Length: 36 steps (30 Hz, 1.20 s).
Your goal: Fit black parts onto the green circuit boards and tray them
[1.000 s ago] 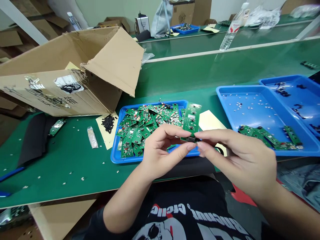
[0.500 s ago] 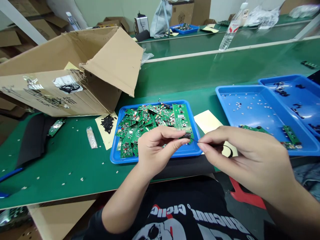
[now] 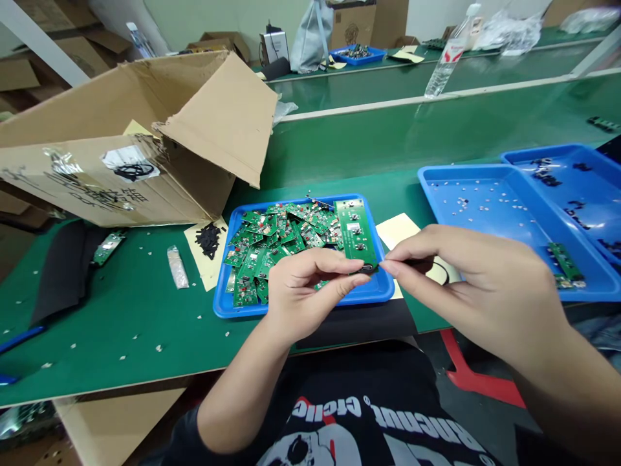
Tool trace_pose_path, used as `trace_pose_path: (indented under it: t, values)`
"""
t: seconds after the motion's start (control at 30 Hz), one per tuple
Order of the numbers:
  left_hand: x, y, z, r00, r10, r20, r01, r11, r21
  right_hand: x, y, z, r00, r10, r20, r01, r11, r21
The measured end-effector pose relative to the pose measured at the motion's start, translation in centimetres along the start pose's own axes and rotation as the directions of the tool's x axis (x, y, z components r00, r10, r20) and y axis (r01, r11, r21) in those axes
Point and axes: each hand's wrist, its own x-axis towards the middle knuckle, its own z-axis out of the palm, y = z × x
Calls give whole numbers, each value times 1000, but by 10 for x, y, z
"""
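Observation:
My left hand [image 3: 310, 285] is closed, its thumb and forefinger pinching the near end of a green circuit board [image 3: 358, 233]. A small dark connector [image 3: 367, 267] with an oval opening shows at the board's near edge, beside the fingertips. Just to the right, my right hand [image 3: 466, 285] is closed in a pinch, its fingertips close to the board's corner. A thin black strand [image 3: 442, 272] curves out behind its fingers; the pinched part is mostly hidden. Beneath the hands sits a blue tray [image 3: 224, 304] heaped with green circuit boards [image 3: 264, 243].
An open cardboard box [image 3: 194, 194] stands at the left. Small black pieces [image 3: 208, 241] lie on yellow paper beside the tray. Two blue trays at the right, a nearer one [image 3: 478, 213] and a farther one [image 3: 577, 175], hold small parts. A water bottle [image 3: 446, 68] leans behind.
The board's near end has tilted, and the connector sits slightly lower. My right fingertips have moved up and left, closer to the board; the strand between the hands no longer shows.

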Motion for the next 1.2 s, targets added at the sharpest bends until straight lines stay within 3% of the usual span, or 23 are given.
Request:
trace_pose_path:
  t: [0.13,0.3,0.4,0.57,0.73,0.97,1.2]
  values:
    - [4,1,-6,990,-38,134,53,992,-117,1,4,0,991,-131,13,131,991,-24]
    - [7,3,-8,964,-86,250,168,930,-326,-2,2,5,993,-121,7,121,993,10]
    - [5,2,-3,970,-96,222,171,920,-352,-4,-2,8,998,-55,-33,57,996,64]
    - [3,-2,6,991,32,130,11,947,-321,-3,-8,10,998,-43,-36,47,991,121]
    - [6,-1,10,988,110,107,-78,962,-262,-1,-8,6,998,47,31,-52,981,187]
    - [5,4,6,984,105,142,-78,980,-183,-4,-3,6,979,-191,-65,190,981,-29]
    - [10,2,2,979,116,168,-91,985,-150,-4,-3,20,975,-160,-154,151,986,-69]
